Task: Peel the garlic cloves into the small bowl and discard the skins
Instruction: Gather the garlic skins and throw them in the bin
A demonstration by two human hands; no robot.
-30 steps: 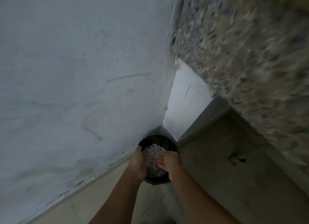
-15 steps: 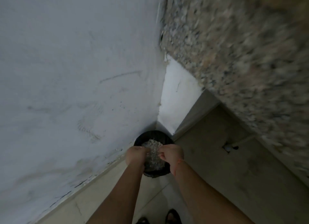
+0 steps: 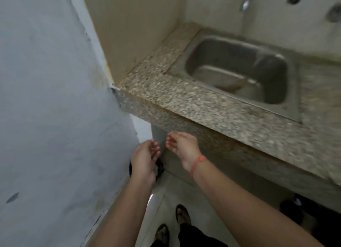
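A black bin (image 3: 160, 168) stands on the floor in the corner below the counter, mostly hidden behind my left hand. Only a sliver of its rim and some pale skins inside show. My left hand (image 3: 145, 157) hangs above it with loosely bent fingers and holds nothing. My right hand (image 3: 182, 145), with a red band at the wrist, is raised a little higher to the right, palm turned inward, fingers relaxed and empty. No garlic cloves or small bowl are in view.
A speckled granite counter (image 3: 193, 106) juts out just right of my hands, with a steel sink (image 3: 239, 69) set in it and a tap (image 3: 246, 1) above. A grey wall (image 3: 55, 117) closes the left. My sandalled feet (image 3: 181, 214) stand on pale floor tiles.
Both hands were low over the bin with skins; now they have lifted away from it and are empty. The view has swung up, showing the counter top and sink.
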